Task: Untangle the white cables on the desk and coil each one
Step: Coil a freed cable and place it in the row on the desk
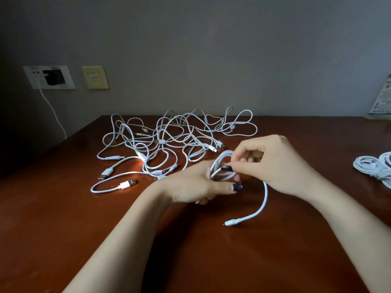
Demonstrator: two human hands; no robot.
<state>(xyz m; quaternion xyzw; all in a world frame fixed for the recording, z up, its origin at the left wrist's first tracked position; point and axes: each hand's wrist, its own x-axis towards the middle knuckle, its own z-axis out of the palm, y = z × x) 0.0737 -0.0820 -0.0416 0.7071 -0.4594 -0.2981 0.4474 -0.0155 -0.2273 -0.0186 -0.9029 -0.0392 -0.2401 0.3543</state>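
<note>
Desk (275, 261): reddish-brown wood, both forearms reach in from the near edge.

Nearest item: loose tail of the cable being wound (263, 205). Small plug (229, 223) at its end, lying on or just above the desk, can't tell which. The tail curves up to the right hand.

Left hand (196, 183): back of hand up, fingers curled around a small coil (221, 166) of that same cable, thumb laid across the loops. Dark nail polish.

Right hand (275, 163): just beside the left, touching the coil. Thumb and forefinger pinch the cable at the coil's top, other fingers curled under.

Left of the hands: a separate short length with a USB plug (126, 184), flat on the desk.

Behind the hands, mid-desk to far edge: tangle of white cables (169, 138), many overlapping loops, several plugs sticking out. Not sorted.

Right edge of the desk, well apart from the tangle: finished coils (378, 168), partly cut off by the frame.

Far right corner: printed leaflet (383, 98) leaning on the wall.

Wall, left: white socket plate with a black charger (53, 77) plugged in, a white lead (53, 112) hanging down from it. Yellowish plate (95, 77) just beside it.
</note>
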